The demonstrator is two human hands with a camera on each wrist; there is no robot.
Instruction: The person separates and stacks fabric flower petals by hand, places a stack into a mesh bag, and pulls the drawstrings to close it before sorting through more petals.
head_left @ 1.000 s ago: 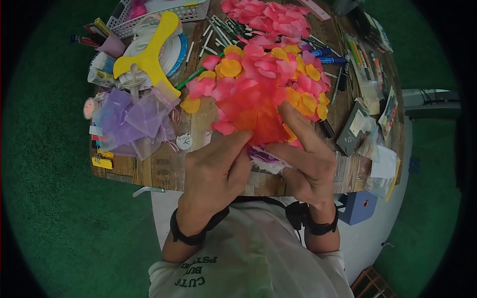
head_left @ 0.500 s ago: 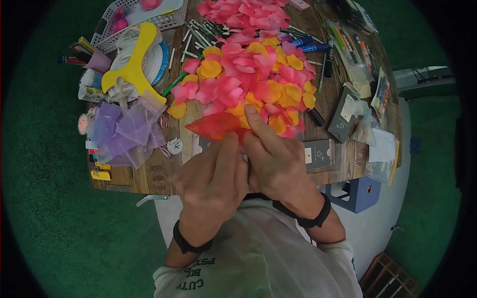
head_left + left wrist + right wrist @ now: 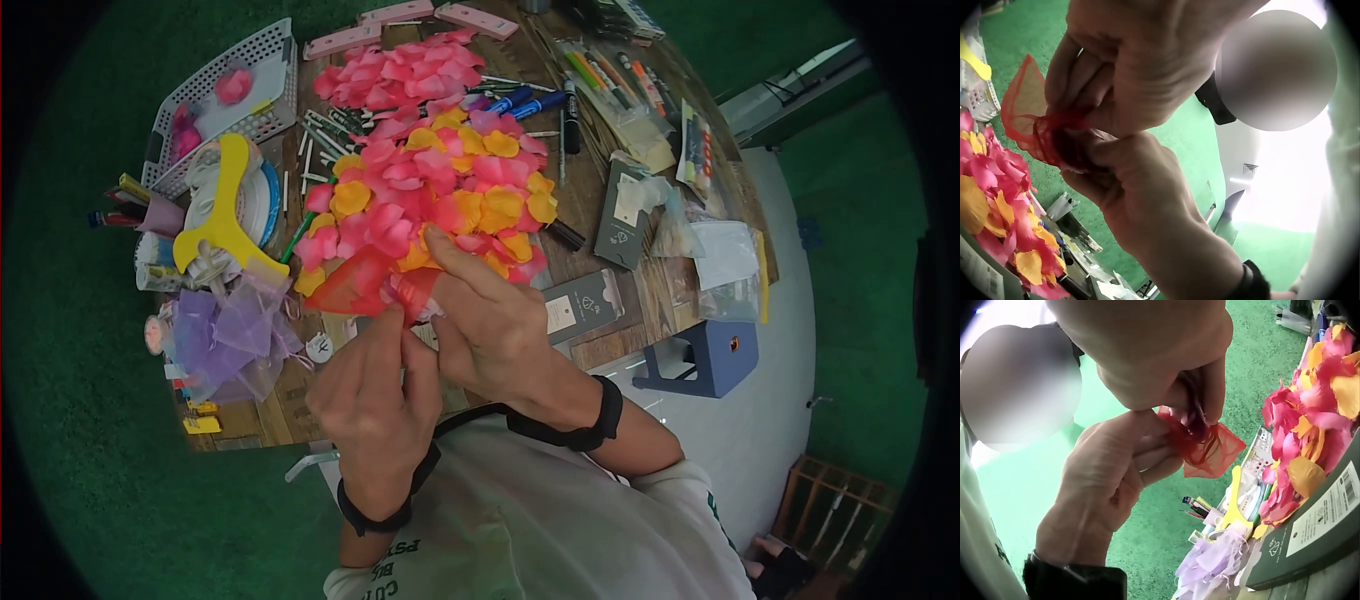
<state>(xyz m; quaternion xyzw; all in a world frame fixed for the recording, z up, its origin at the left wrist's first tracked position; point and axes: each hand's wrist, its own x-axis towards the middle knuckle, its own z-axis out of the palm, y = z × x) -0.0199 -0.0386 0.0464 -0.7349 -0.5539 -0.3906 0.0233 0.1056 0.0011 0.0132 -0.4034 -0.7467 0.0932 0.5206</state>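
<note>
A sheer red mesh pouch [image 3: 345, 285] hangs between both hands, above the near edge of the petal pile. The left hand [image 3: 375, 400] pinches the pouch's edge between thumb and fingers. Opposite it, the right hand [image 3: 500, 330] grips a small dark purple bundle [image 3: 1196, 428] at the pouch's mouth, its index finger stretched toward the petals. Red mesh wraps around part of that bundle, and fingers hide the rest. In the left wrist view the pouch [image 3: 1025, 119] bulges out to the left of the fingertips. Pink and yellow artificial petals [image 3: 400, 190] lie heaped just beyond the hands.
Purple mesh pouches [image 3: 225, 340] lie at the table's left, near a yellow three-armed piece [image 3: 225, 205] and a white basket [image 3: 270, 95]. Dark flat boxes [image 3: 585, 305] are on the right, with markers [image 3: 540, 105] behind. A blue stool [image 3: 710, 360] stands below the table edge.
The head view has turned, so the table sits further left. The pouch, spread over the petals earlier, is now gathered between the fingers. The purple bundle's white fringe has mostly gone from sight.
</note>
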